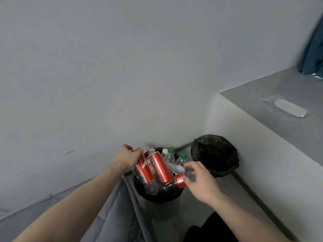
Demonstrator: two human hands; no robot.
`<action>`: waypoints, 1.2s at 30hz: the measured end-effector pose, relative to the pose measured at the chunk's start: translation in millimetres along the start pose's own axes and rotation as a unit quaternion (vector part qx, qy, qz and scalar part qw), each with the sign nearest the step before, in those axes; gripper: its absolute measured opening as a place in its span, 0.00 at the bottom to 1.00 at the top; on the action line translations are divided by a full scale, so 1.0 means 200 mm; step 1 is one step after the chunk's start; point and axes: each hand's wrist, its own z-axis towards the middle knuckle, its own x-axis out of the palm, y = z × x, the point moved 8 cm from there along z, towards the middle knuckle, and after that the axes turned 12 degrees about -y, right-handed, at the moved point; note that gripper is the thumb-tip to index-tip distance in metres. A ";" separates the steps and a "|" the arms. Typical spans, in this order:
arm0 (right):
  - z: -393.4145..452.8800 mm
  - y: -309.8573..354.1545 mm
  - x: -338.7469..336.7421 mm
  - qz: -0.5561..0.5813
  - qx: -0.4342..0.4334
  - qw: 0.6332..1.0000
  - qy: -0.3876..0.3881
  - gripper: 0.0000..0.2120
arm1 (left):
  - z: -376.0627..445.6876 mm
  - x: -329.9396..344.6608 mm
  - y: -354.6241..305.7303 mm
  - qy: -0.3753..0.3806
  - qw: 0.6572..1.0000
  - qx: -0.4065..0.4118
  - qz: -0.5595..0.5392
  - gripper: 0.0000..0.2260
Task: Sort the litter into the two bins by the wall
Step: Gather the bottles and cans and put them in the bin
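Two black-lined bins stand by the wall. The nearer bin (158, 196) is heaped with red cans and clear plastic bottles with green and white caps (170, 157). My left hand (126, 157) grips the top of a red can (143, 172) at the bin's left rim. A second red can (160, 167) leans beside it. My right hand (199, 179) hovers over the bin's right side, fingers loosely spread, its thumb touching a small red can (180, 179). The farther bin (215, 154) to the right looks dark inside; I cannot tell what it holds.
A white ledge with a grey top (272, 95) runs along the right, with a pale wrapper (290, 107) lying on it. Blue fabric (312, 49) hangs at the far right. Grey cloth (111, 213) lies at the lower left beside the nearer bin.
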 end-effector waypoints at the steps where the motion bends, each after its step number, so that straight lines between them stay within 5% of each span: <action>1: 0.01 -0.01 0.03 0.002 0.005 1.000 0.003 0.16 | 0.01 0.01 0.01 0.001 1.000 0.002 0.007 0.28; 19: 0.17 -0.18 0.26 0.000 0.077 0.995 -0.065 0.12 | 0.37 0.34 -0.19 0.033 0.982 0.066 0.174 0.25; 28: 0.17 -0.25 0.26 -0.040 0.115 0.990 -0.078 0.26 | 0.41 0.47 -0.16 0.017 0.960 0.101 0.259 0.19; 32: 0.13 -0.11 0.38 -0.099 0.003 0.995 -0.017 0.28 | 0.39 0.45 -0.17 -0.008 0.958 0.129 0.255 0.20; 36: 0.08 -0.05 0.57 -0.075 0.007 0.997 0.033 0.30 | 0.35 0.40 -0.18 -0.018 0.960 0.152 0.234 0.20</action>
